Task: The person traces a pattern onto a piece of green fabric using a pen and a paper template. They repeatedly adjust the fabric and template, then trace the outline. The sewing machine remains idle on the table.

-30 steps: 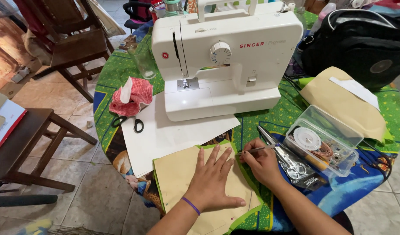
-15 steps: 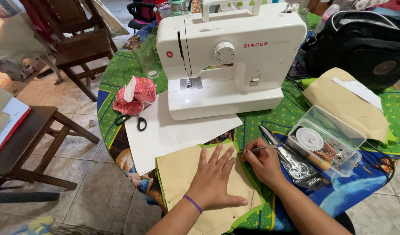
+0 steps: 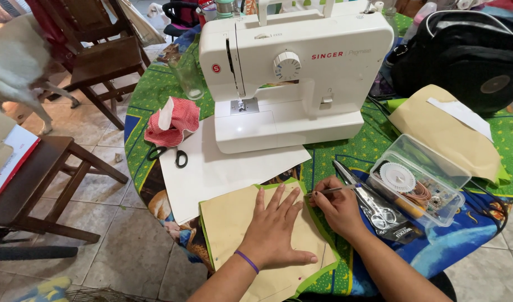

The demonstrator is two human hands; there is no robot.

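On the near edge of the round counter [image 3: 150,95], pressing a tan paper pattern piece [image 3: 228,223] flat with the left hand [image 3: 276,226], fingers [image 3: 279,196] spread apart and lying on the paper, nothing clamped. Underneath, showing only as a narrow rim, a layer of green fabric [image 3: 323,271]. Just beside the paper's right edge, pinching a thin pen-like tool [image 3: 337,190] in the right hand [image 3: 337,207], fingers closed together on it, tip pointing left to the paper edge; cannot tell whether pen, pencil or long pin. Behind the paper, touching it, a white sheet [image 3: 212,173] reaching under a white sewing machine [image 3: 295,72]. To the left on that sheet, black-handled scissors [image 3: 167,155] beside a red checked cloth [image 3: 172,120]. To the right, near the right hand, packaged silver scissors [image 3: 374,204] and a clear plastic box [image 3: 418,182] of sewing notions. Possible trouble, as a judgement only: shifting of paper against fabric if the flat hand lifts or slides, giving a crooked line; also knocking the packaged scissors with the right wrist, being so close; also sliding of the paper over the counter edge, lying very near to it.
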